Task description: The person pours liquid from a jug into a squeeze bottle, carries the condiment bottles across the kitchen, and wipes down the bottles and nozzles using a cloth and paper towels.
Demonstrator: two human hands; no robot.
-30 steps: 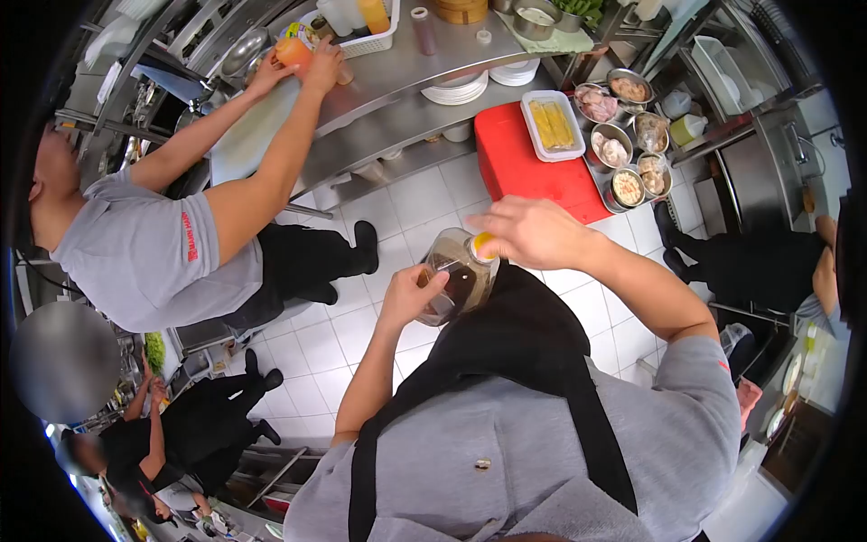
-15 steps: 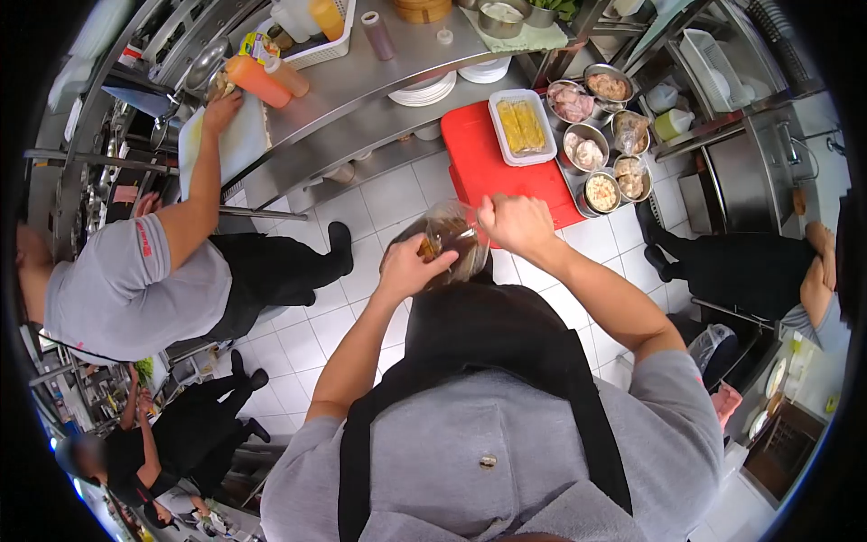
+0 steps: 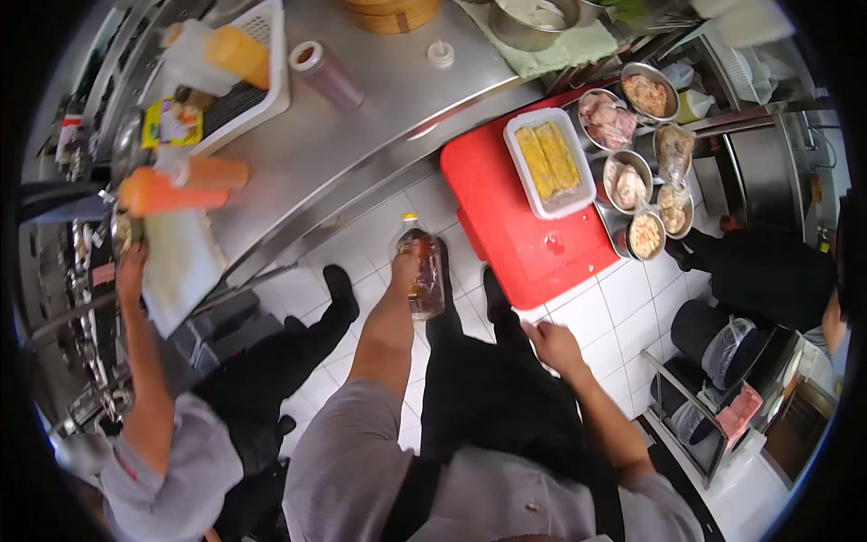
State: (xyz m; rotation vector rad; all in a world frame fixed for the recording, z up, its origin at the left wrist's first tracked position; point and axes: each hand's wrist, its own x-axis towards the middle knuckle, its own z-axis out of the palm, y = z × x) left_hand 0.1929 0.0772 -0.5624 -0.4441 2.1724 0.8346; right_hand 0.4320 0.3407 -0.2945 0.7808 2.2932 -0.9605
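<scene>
My left hand [image 3: 406, 269] is wrapped round the side of a clear plastic bottle [image 3: 425, 300] with a yellow cap and a label. The bottle stands out over the floor in front of my apron, cap end away from me, and looks like a cooking oil bottle with dark amber contents. My right hand [image 3: 554, 347] hangs apart from it, to the right, near the lower corner of a red cutting board [image 3: 488, 208]. Its fingers are curled in; whether anything is inside them is hidden.
On the red board sits a white tub [image 3: 587, 200] with yellow blocks. Several metal bowls [image 3: 652, 257] of raw food stand to its right. Left is a steel counter [image 3: 388, 81] with a squeeze bottle [image 3: 327, 77]. A co-worker [image 3: 181, 443] works at a white board [image 3: 185, 271].
My right hand has let go of the bottle and moved right and down. My left hand now holds the bottle alone. The view has shifted, bringing the counter and the co-worker closer.
</scene>
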